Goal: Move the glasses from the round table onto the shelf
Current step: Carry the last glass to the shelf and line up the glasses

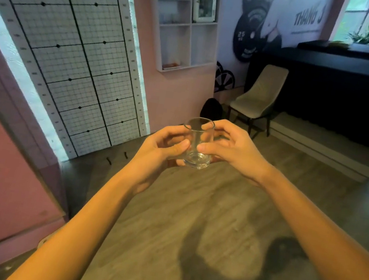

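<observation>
Both forearms reach forward over the wooden floor, left hand and right hand each clasping a clear, empty glass upright between them. Beyond the hands, the white wall shelf holds a small framed item; other contents are unclear.

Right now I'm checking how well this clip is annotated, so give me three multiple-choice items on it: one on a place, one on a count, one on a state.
1. Where is the glass?
A. on the floor
B. held in the air over the floor
C. on the chair

2. How many hands hold it?
A. none
B. one
C. two

3. How is the glass?
A. upright and empty
B. upside down
C. full of dark liquid

Key: 1 B, it sits between the hands above the wood floor. 2 C, the left hand and right hand both grip it. 3 A, its rim faces up and it is clear throughout.
</observation>
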